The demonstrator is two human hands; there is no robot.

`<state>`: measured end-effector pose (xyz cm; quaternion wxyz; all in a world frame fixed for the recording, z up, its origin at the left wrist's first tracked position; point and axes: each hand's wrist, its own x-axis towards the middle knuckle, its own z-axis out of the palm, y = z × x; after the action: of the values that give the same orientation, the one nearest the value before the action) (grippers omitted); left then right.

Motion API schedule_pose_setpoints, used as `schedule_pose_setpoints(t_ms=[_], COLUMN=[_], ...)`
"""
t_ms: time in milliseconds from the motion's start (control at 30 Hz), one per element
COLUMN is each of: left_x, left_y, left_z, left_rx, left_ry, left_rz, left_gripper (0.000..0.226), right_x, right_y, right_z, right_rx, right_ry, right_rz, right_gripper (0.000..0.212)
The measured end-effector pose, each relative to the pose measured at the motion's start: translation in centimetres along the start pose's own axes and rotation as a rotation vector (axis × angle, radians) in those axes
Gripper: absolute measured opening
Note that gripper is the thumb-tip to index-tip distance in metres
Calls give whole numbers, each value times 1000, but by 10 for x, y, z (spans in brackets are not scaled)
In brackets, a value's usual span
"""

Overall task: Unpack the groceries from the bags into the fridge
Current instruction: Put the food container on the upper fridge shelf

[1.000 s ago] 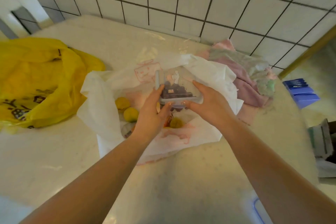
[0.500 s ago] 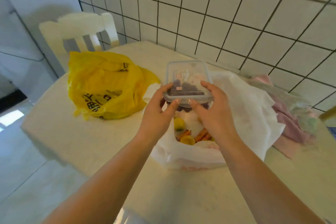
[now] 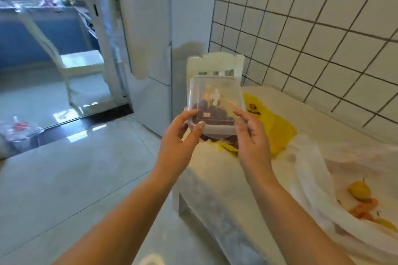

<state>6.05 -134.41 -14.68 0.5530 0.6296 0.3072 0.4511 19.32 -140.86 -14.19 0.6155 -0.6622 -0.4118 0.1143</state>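
hands: left (image 3: 178,135) grips container (image 3: 215,101); right (image 3: 252,135) grips container

No text can be read. The clear plastic container (image 3: 216,103), at twelve o'clock from the hands, carries a small white figure print and a pale label, both too blurred to make out. The yellow bag (image 3: 277,129), at three o'clock from the container, shows dark printed marks, illegible.
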Motion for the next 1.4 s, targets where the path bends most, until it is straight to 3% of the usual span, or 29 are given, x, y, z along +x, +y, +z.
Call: schedule_pose_setpoints(t_ms=[233, 400, 500, 600, 767, 933, 1000, 1233, 1400], left_x=[-4, 5, 20, 46, 121, 206, 237, 355, 461], left_y=[7, 4, 0, -9, -14, -2, 1, 0, -7], left_z=[-154, -247, -298, -353, -442, -518, -544, -618, -674], left_rx=[-21, -82, -160, -163, -174, -125, -121, -126, -159], left_ry=[360, 583, 650, 674, 732, 764, 770, 712, 558], left_rz=[-20, -92, -129, -110, -74, -53, -24, 51, 88], left_gripper=[19, 66, 65, 41, 36, 51, 47, 38, 35], right_x=[-24, -30, -23, -8, 48, 117, 143, 229, 300], right_y=[-46, -72, -82, -92, -107, -140, -152, -168, -176], right_z=[160, 258, 316, 379, 490, 585, 616, 709, 779], right_rx=[187, 352, 445, 496, 510, 561, 567, 548, 573], right_ry=[-231, -401, -468, -529, -652, -767, -786, -738, -633], right_rz=[3, 32, 64, 73, 196, 173, 160, 71, 14], right_gripper=[24, 30, 30, 35, 52, 29, 28, 36, 28])
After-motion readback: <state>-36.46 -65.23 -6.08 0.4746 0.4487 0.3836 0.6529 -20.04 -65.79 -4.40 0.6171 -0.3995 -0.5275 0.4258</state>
